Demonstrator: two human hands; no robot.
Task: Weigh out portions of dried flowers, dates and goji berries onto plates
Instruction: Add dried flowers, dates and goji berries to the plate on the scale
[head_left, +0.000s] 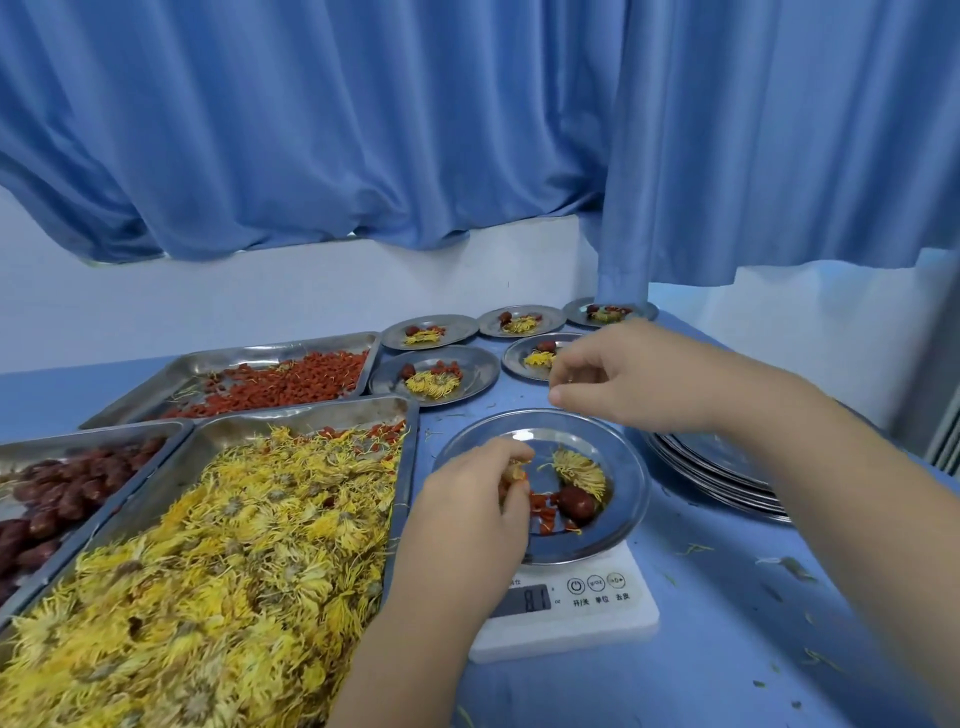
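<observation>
Plate (631, 483) on scale (597, 618), bearing dried flower (579, 470), date (576, 503) and goji berries (543, 512); left hand (467, 514) pinches yellow-red clump (515, 474) over it; right hand (639, 374) curled above far rim, grip indeterminable

The plate (628, 499) on the scale (597, 623) is thin polished metal, glossy enough to mirror the blue around it, like the stacked plates (717, 467) at the right; the trays (311, 410) at the left look duller. The scale's body is smooth white plastic. The far curtain (363, 130) is soft cloth with a faint sheen, the date (576, 503) glossy, the dried flowers (234, 545) stringy and matt.
</observation>
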